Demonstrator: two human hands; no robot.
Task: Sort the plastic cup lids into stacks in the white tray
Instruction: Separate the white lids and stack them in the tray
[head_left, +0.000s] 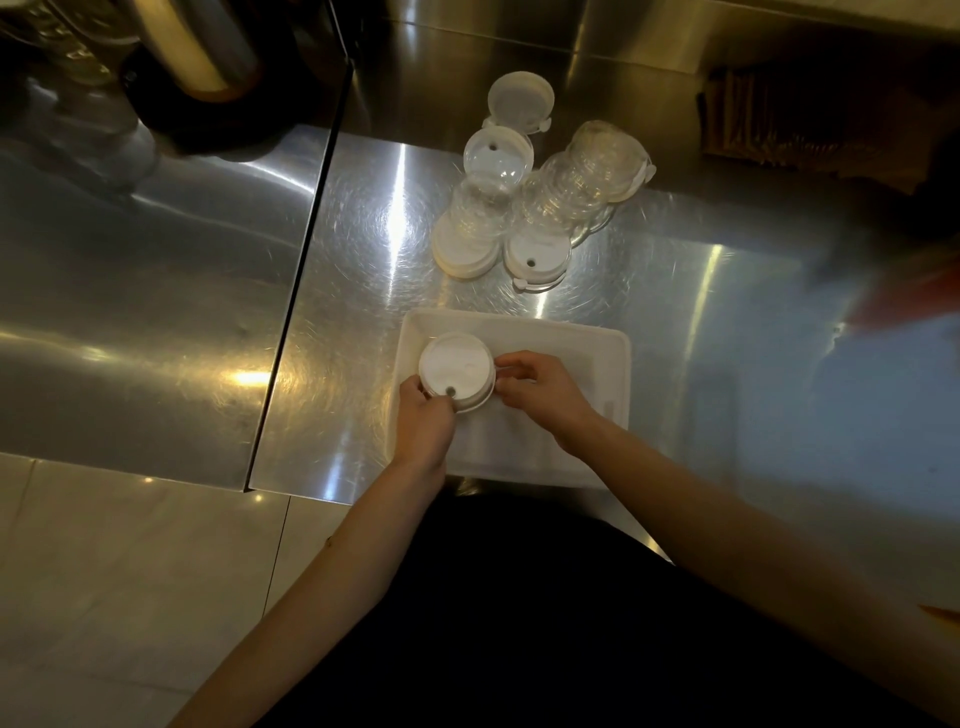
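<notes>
both hands, left hand (423, 421) and right hand (540, 389), pinch one lid stack (456, 371) | one white tray (597, 338) | five loose lid piles (540, 192) on counter (363, 291)

Both bare forearms reach forward from the bottom of the view, converging toward the middle; the left hand (423, 423) is curled, fingertips pinching at its far side, knuckles up; the right hand (540, 391) sits just beside it, fingers bent inward toward the left, wrist angled; the 2 hands are near, not touching.
</notes>
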